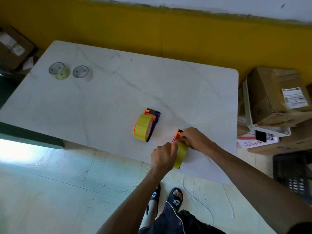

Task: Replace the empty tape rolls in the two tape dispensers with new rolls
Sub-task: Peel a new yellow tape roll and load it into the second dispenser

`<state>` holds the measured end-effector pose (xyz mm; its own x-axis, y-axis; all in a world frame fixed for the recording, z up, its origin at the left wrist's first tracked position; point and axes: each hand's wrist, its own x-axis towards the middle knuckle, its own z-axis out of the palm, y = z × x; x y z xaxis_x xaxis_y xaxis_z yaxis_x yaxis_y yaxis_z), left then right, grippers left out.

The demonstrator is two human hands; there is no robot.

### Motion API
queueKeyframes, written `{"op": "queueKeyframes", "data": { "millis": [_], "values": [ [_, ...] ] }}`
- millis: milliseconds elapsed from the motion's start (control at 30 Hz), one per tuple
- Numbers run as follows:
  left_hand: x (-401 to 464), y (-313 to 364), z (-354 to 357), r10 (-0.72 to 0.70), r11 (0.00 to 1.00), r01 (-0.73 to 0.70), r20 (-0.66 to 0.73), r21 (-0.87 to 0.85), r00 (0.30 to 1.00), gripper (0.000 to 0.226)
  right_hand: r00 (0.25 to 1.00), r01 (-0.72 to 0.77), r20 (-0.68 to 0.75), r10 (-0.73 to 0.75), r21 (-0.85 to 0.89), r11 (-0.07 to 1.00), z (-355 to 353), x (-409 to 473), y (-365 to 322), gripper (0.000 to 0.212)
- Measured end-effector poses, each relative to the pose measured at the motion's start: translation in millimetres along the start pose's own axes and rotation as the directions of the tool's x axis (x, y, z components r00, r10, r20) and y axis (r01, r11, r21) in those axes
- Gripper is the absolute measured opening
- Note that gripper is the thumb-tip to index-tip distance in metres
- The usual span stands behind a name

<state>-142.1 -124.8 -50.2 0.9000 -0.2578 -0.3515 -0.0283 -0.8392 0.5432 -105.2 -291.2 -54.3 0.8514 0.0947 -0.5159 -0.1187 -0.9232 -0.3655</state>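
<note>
Two orange and dark blue tape dispensers stand on the white marble-look table (101, 102), each carrying a full yellow tape roll. One dispenser (146, 126) stands free near the table's middle. The second dispenser (181, 150) sits at the front edge between my hands. My left hand (163, 157) grips its left side beside the yellow roll. My right hand (194, 138) pinches at its orange front end; the fingertips hide what they hold there. Two near-empty tape cores (59, 70) (82, 72) lie at the far left of the table.
Cardboard boxes (276, 97) and a white tray (253, 119) are stacked right of the table. A black crate (293, 174) stands at the right. Another box (13, 48) sits at the far left. A yellow wall runs behind the table. My sandalled feet are on the tiled floor below.
</note>
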Motion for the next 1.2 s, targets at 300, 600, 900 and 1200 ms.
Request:
{"op": "queueKeyframes", "data": {
  "millis": [300,600,900,1200],
  "values": [
    [7.9,-2.0,-4.8,0.046,0.978,-0.052,0.033,0.2,0.998,0.058,0.979,-0.062,-0.188,0.079,0.095,0.994,11.4,-7.6,-10.7,0.023],
    [16.3,3.4,-9.5,0.035,0.962,-0.062,0.104,0.266,0.994,0.054,0.949,-0.124,-0.26,0.18,0.218,0.968,26.2,-0.6,1.3,0.02],
    [17.0,-1.0,-16.8,0.045,0.938,-0.096,0.159,0.334,0.986,0.073,0.964,-0.133,-0.214,0.158,0.124,0.983,-5.5,13.5,12.8,0.009],
    [8.7,-18.5,-23.0,0.016,0.936,-0.094,0.226,0.338,0.974,0.069,0.882,-0.229,-0.401,0.246,0.089,0.969,-24.3,46.1,59.7,0.018]
  ]
}}
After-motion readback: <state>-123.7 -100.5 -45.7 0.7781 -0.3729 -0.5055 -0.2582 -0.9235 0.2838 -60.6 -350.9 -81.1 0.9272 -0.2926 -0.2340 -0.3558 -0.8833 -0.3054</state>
